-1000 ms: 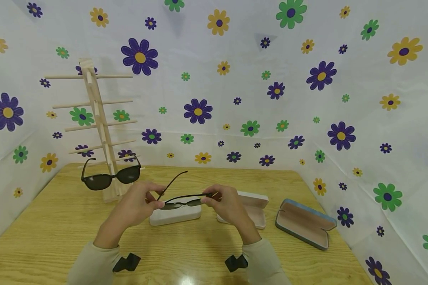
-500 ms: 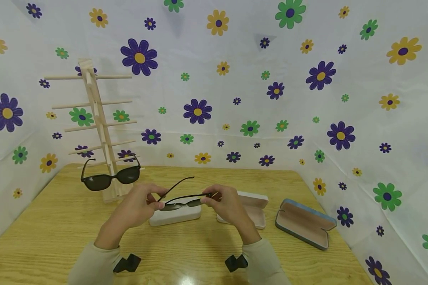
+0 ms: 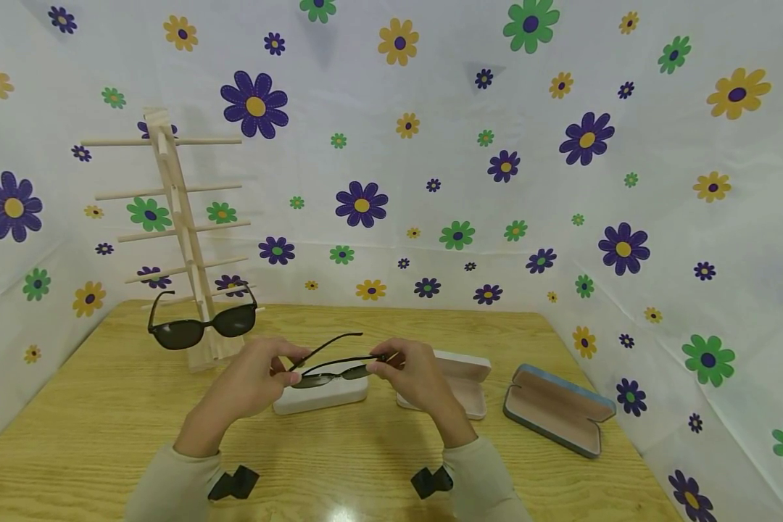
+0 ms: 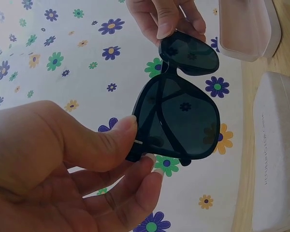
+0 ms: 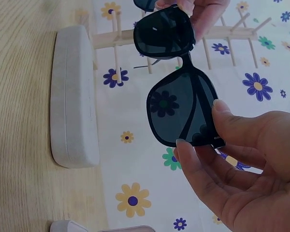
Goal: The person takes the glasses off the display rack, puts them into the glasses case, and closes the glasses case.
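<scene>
Between my two hands, a pair of black sunglasses (image 3: 316,380) with dark lenses hangs above the table, in front of a closed white glasses case (image 3: 326,397). My left hand (image 3: 259,370) pinches one outer corner of the frame near the hinge; in the left wrist view the thumb lies on the rim of the near lens (image 4: 183,116). My right hand (image 3: 412,368) pinches the opposite corner, its thumb and fingertips on the rim in the right wrist view. One temple arm (image 3: 339,359) lies folded behind the lenses, and the other (image 3: 331,341) slants partly inward.
A wooden rack (image 3: 192,239) with several pegs stands at the back left, and other sunglasses (image 3: 202,328) hang on its lower part. An open white case (image 3: 463,391) lies behind my right hand. An open blue-grey case (image 3: 557,413) sits farther right on the wooden table (image 3: 91,420).
The temple arm on the left-hand side has swung down and inward, toward the lenses. Both hands have stayed almost where they were, still holding the sunglasses.
</scene>
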Tool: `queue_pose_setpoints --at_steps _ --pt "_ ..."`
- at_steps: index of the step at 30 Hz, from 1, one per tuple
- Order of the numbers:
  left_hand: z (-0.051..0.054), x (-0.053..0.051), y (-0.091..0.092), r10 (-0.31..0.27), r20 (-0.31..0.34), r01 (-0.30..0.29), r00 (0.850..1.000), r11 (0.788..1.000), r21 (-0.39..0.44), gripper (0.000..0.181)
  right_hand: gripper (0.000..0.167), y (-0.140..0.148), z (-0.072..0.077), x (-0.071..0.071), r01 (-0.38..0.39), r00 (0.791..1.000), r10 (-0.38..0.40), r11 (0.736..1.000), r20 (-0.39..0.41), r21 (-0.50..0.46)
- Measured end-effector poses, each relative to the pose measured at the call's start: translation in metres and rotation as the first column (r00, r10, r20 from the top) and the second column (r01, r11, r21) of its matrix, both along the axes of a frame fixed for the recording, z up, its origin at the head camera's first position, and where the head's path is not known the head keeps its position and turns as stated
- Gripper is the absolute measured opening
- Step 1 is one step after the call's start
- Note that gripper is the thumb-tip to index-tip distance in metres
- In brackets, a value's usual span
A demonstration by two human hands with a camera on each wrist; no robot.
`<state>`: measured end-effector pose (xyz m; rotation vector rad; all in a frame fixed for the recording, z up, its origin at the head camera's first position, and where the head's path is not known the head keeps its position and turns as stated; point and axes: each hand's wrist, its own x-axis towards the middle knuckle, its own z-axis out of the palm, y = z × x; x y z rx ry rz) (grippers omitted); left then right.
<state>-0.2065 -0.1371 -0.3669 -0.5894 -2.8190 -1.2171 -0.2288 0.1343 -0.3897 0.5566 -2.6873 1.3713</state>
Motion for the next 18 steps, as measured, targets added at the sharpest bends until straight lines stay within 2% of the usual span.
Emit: queue_pose_setpoints --at_steps 6,18 --pt "-0.0002 0.0001 0.0005 -0.003 0.016 0.003 1.000 1.000 -0.003 0.036 0.017 0.0001 -0.0005 -0.0008 0.001 1.000 -0.001 1.000 0.003 -0.002" --pt "-0.0002 -0.0015 0.0005 -0.027 0.006 0.027 1.000 1.000 -0.008 0.034 0.015 -0.0002 0.0001 -0.0007 -0.003 1.000 0.003 1.000 -0.008 0.010"
